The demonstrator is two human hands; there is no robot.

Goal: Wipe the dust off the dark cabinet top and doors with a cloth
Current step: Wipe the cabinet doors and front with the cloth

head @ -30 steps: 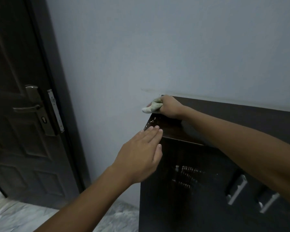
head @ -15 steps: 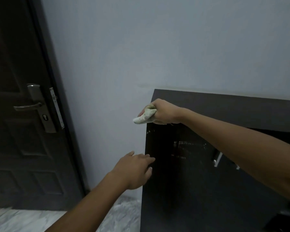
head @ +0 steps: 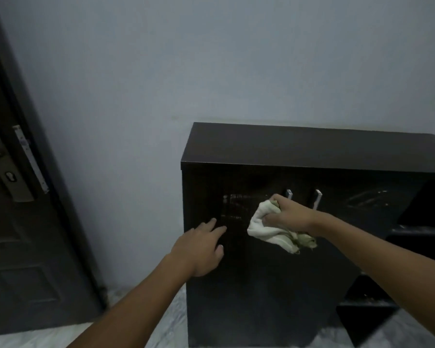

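**Cloth moves from cabinet corner down to the door front**

A second ago the right hand (head: 288,215) pressed the cloth (head: 266,227) at the top left corner of the dark cabinet (head: 261,285); now its grip is closed around the bunched pale cloth against the left door, just beside the two metal handles (head: 303,198). The left hand (head: 201,244), formerly at the top edge, now lies lower with fingers spread loosely, holding nothing, fingertips at the door front. The cabinet top (head: 299,146) shows in full. No readable writing appears anywhere.
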